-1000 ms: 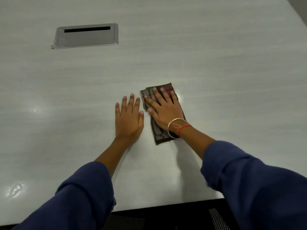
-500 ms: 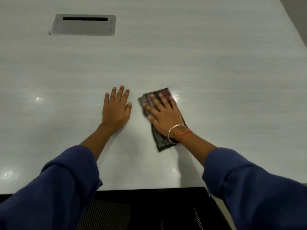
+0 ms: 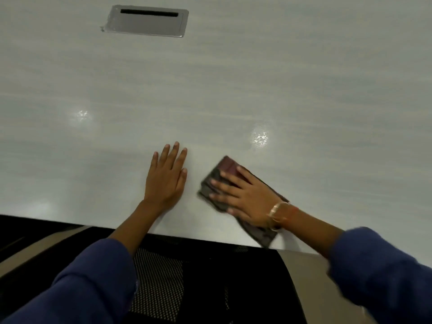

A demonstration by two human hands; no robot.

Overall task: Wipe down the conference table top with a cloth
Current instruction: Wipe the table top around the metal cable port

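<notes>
Head view. The right hand (image 3: 247,197), fingers spread flat, presses the folded cloth (image 3: 228,170) onto the table (image 3: 304,90), gripping nothing. The cloth lies at the near edge, well short of the hatch (image 3: 145,21). The left hand (image 3: 167,176), open and empty, braces just left of the cloth. Step: mid-wipe; next stroke likely needs steady pressure outward. Half a second earlier the cloth sat nearer the hatch.
</notes>
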